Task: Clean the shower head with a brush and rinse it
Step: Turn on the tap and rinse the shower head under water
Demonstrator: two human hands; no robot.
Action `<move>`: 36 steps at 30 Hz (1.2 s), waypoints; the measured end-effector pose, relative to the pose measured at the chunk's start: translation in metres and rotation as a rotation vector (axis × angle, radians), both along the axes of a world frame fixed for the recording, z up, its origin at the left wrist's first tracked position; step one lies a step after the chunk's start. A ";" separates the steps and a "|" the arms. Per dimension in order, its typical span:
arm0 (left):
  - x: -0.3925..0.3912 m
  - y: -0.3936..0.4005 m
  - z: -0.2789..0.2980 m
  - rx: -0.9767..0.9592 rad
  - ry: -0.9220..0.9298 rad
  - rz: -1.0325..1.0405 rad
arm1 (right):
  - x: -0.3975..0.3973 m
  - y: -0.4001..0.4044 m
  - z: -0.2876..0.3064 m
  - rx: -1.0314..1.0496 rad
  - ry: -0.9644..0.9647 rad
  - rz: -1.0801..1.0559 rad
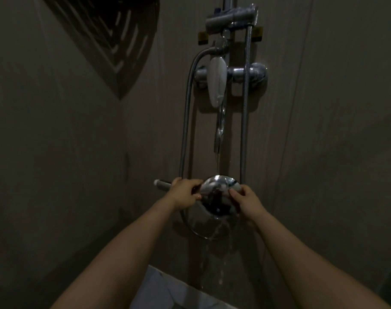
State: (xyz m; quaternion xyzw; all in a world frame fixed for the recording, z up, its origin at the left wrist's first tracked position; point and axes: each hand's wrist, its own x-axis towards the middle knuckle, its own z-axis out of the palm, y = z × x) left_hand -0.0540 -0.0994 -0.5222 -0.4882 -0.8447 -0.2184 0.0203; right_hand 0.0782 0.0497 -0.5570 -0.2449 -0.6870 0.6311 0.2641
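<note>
The round chrome shower head sits low in the middle of the view, its shiny back toward me, under a stream of water that falls from the wall tap's spout. My left hand grips its handle, which sticks out to the left. My right hand holds the head's right rim with curled fingers. Water runs off the head's lower edge and down the wall. No brush shows in the view.
The chrome mixer tap with a white lever is on the wall above. Two metal hoses hang down either side. A slotted corner shelf sits upper left. A white ledge lies below.
</note>
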 end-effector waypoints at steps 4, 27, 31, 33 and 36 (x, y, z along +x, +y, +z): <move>0.002 0.005 -0.012 0.188 -0.028 0.177 | -0.004 -0.001 -0.006 -0.219 0.113 -0.076; 0.041 0.056 -0.035 1.001 -1.386 0.303 | 0.066 0.058 -0.013 -0.492 0.023 -0.458; 0.041 0.059 -0.034 1.009 -1.412 0.306 | 0.067 0.059 -0.013 -0.494 0.034 -0.456; 0.039 0.059 -0.034 0.997 -1.468 0.316 | 0.066 0.058 -0.014 -0.506 0.038 -0.447; 0.043 0.063 -0.035 1.024 -1.598 0.339 | 0.065 0.057 -0.015 -0.515 0.055 -0.445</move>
